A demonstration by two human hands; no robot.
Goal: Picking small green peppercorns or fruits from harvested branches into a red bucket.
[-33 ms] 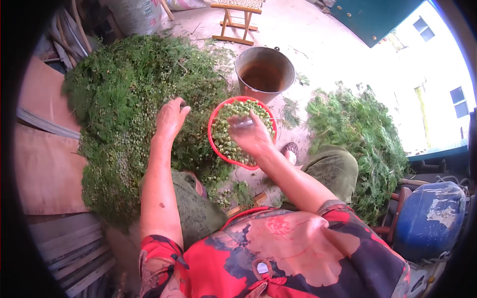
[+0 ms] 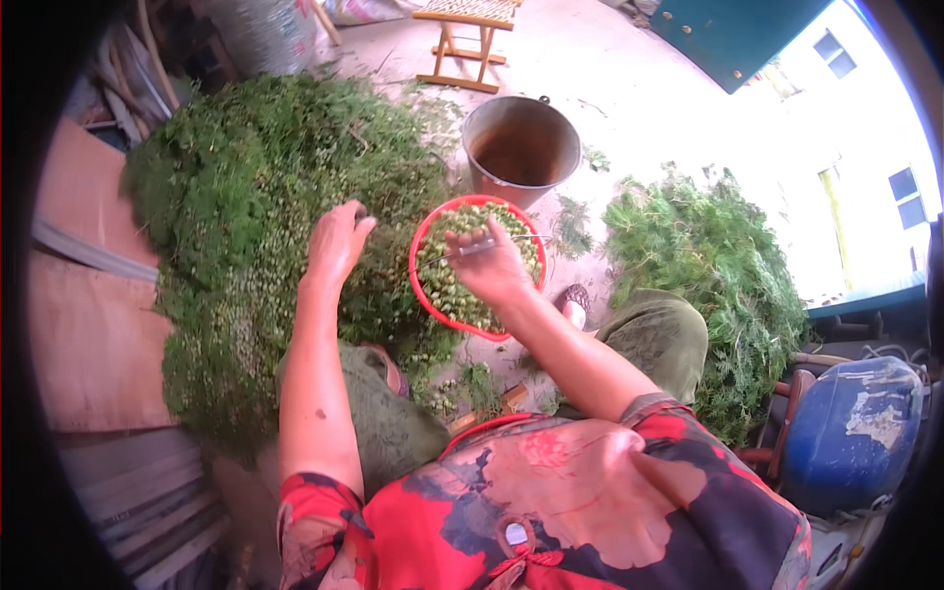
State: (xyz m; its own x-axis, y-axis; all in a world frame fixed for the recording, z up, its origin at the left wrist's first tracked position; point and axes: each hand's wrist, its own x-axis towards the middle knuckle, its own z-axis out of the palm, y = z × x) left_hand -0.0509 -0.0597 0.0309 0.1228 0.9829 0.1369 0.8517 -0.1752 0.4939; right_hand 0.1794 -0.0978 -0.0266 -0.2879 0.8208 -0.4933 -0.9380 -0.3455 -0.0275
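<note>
A red-rimmed bucket (image 2: 417, 285) filled with small green cones stands in front of me. My right hand (image 2: 489, 265) is over it, palm up, with curled fingers around the grip of its thin wire handle (image 2: 536, 236). My left hand (image 2: 335, 239) hangs over the edge of a large heap of green conifer sprigs (image 2: 256, 197). Its fingers are bent together, with a dark patch at the tips; whatever they hold, if anything, is hidden. Many pale cones lie among the sprigs on the heap's near side.
Right behind the red-rimmed bucket stands a metal bucket (image 2: 521, 147), rusty brown inside. A folding stool (image 2: 462, 49) is farther back. Another heap of sprigs (image 2: 698, 285) lies beyond my right knee, near a blue drum (image 2: 851, 438). Boards (image 2: 93, 334) line the left side.
My right hand, blurred before, now shows clear fingers, and more of the wire handle is visible on its left. The left hand stays almost in place.
</note>
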